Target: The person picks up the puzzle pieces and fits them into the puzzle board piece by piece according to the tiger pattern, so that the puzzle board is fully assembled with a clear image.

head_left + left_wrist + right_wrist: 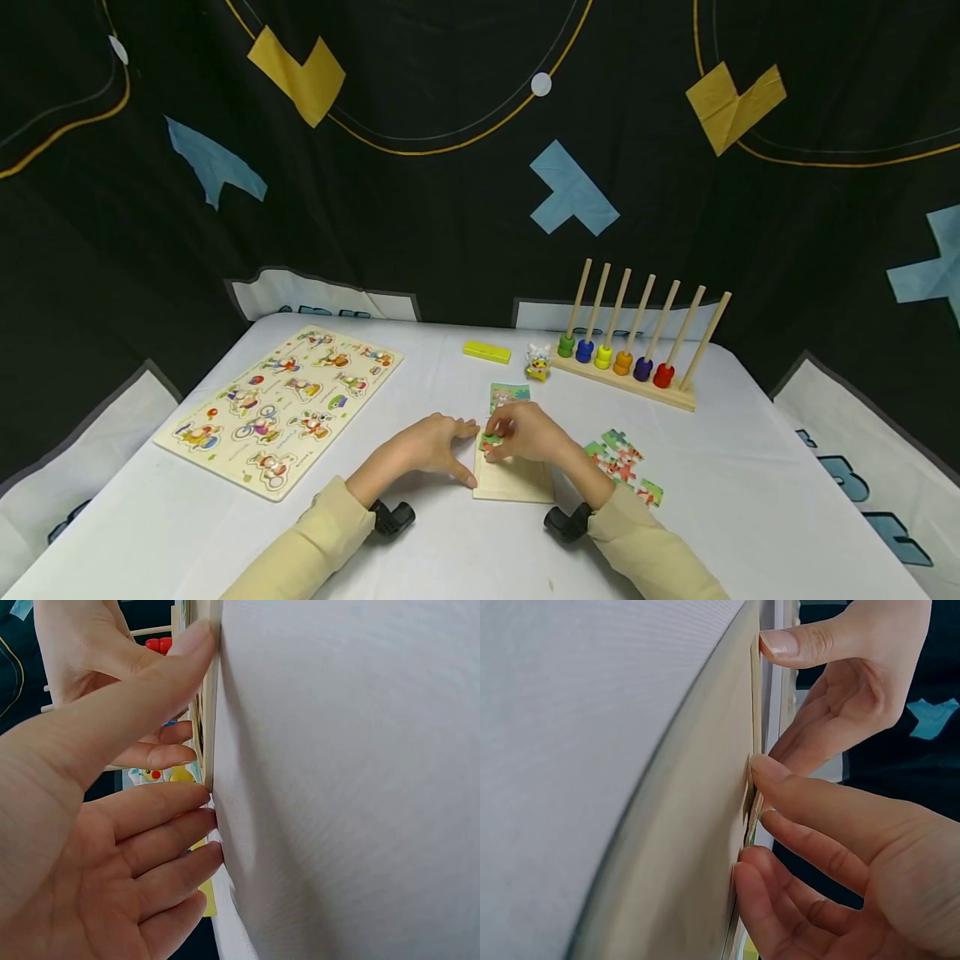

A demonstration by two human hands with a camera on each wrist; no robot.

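Note:
A shallow wooden puzzle tray (517, 485) lies on the white table in front of the person. The left hand (437, 447) stays at the tray's left side, its fingers straight and its thumb extended along the edge; the left wrist view has the fingertips right at the rim. The right hand (531, 432) reaches over the tray's upper part and pinches a green-and-orange jigsaw piece (490, 442) with thumb and fingers at the upper left corner. Its fingers partly hide that piece. Beyond the tray, the right hand partly covers a picture card (510, 395).
Loose jigsaw pieces (621, 457) lie right of the right forearm. A large peg puzzle board (281, 408) occupies the left side. At the back are a yellow block (487, 352), a small figurine (537, 363) and a wooden rod stand with coloured beads (626, 377).

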